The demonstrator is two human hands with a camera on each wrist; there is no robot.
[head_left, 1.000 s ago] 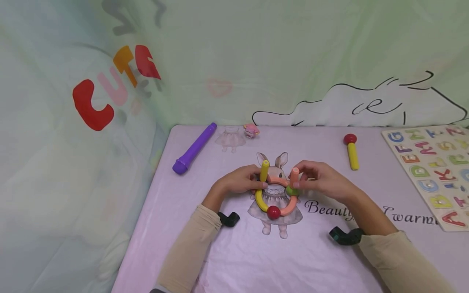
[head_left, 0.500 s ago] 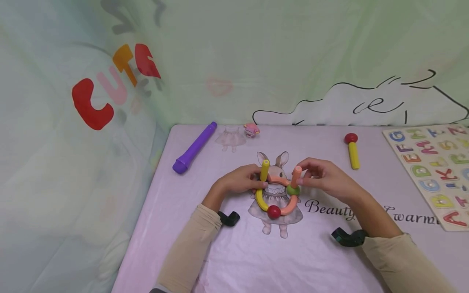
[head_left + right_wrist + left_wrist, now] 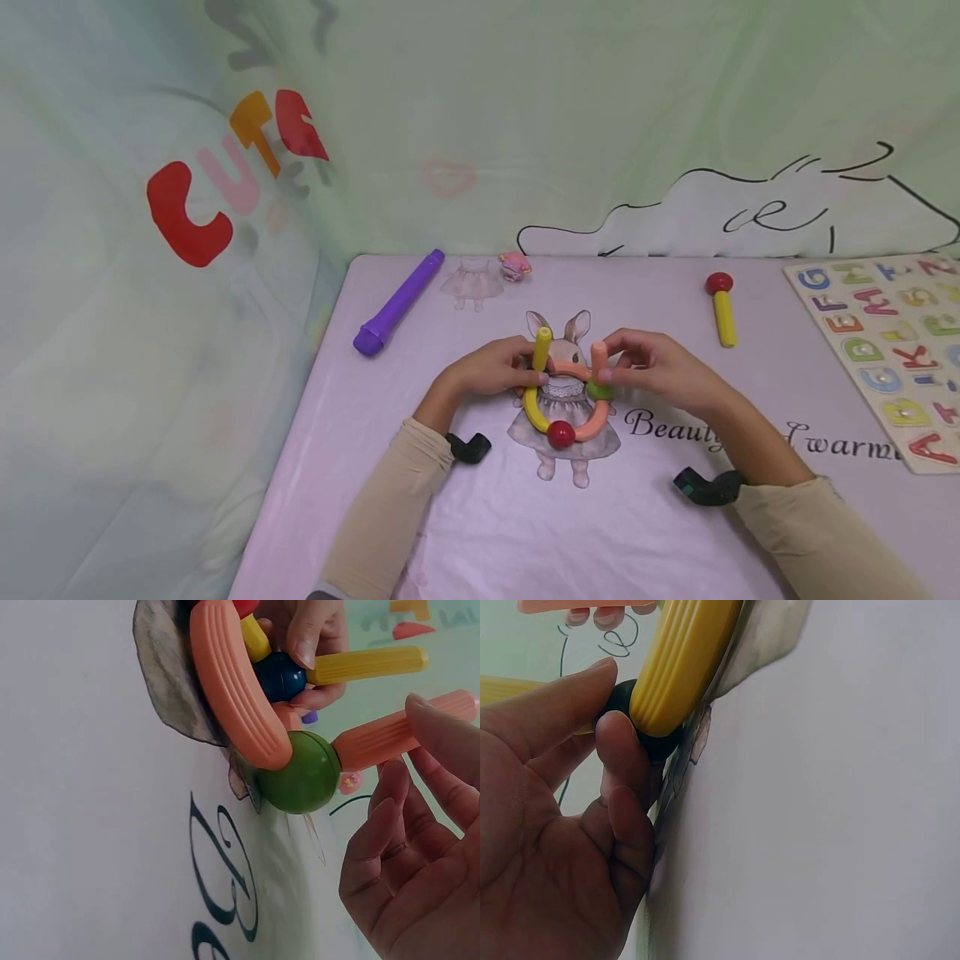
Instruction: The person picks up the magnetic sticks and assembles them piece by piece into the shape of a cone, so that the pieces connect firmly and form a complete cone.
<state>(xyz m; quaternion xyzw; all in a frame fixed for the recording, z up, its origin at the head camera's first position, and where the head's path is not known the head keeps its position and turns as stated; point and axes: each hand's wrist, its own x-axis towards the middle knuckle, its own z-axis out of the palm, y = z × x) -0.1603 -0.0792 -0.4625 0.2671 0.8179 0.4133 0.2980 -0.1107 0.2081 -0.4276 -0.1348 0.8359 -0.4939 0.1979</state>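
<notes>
A ring of magnetic-type rods and balls lies on the table, made of curved yellow (image 3: 534, 412) and orange rods (image 3: 236, 682) with a red ball (image 3: 561, 434) at the near side. My left hand (image 3: 495, 367) pinches the dark blue ball (image 3: 280, 676) on the ring's left, from which a straight yellow rod (image 3: 542, 348) rises. On the opposite side, a straight orange rod (image 3: 599, 360) stands up from the green ball (image 3: 300, 772). My right hand (image 3: 660, 362) holds this rod between thumb and fingers. The rod's end meets the green ball.
At the back left lie a purple stick (image 3: 399, 304) with a thicker end and a small pink toy (image 3: 514, 267). A yellow rod with a red ball (image 3: 722, 310) lies back right, beside a letter puzzle board (image 3: 885, 358). Fabric hangs behind the table.
The straight orange rod leaned rightward with my right hand half a second ago and has now swung back left. My left hand and the ring have stayed in place.
</notes>
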